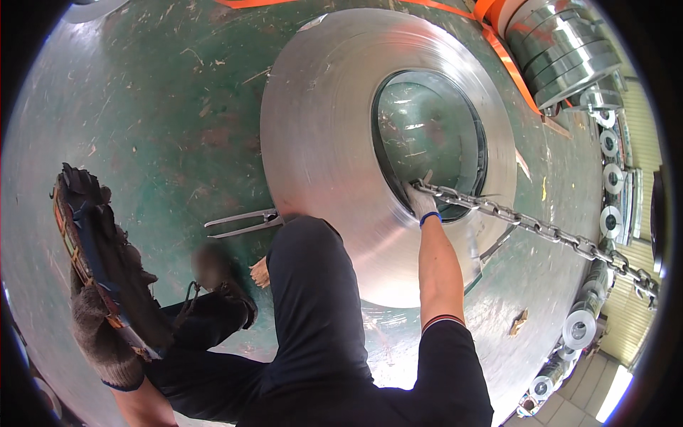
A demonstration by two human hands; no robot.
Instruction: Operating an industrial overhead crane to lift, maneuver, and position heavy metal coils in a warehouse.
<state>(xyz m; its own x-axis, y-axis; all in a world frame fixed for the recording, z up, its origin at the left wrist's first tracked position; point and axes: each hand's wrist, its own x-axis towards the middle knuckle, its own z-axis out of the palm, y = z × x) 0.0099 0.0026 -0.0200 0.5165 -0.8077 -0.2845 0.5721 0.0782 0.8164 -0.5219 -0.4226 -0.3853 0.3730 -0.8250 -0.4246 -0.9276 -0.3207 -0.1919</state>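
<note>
Left hand: gloved, gripping a ragged dark pad.
Right hand: gloved, at the chain; closure cannot be told.
Steel coil: flat on the green floor, chain end at its bore.
Step, judged: handling chain at bore.
Next move calls for: fingers clear of links.

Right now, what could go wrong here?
The right hand is beside the chain at the inner edge of the coil; if the chain tightens, that hand might be pinched. The bare forearm passes over the coil, whose edges might cut it. Tongs on the floor could trip someone.
</note>
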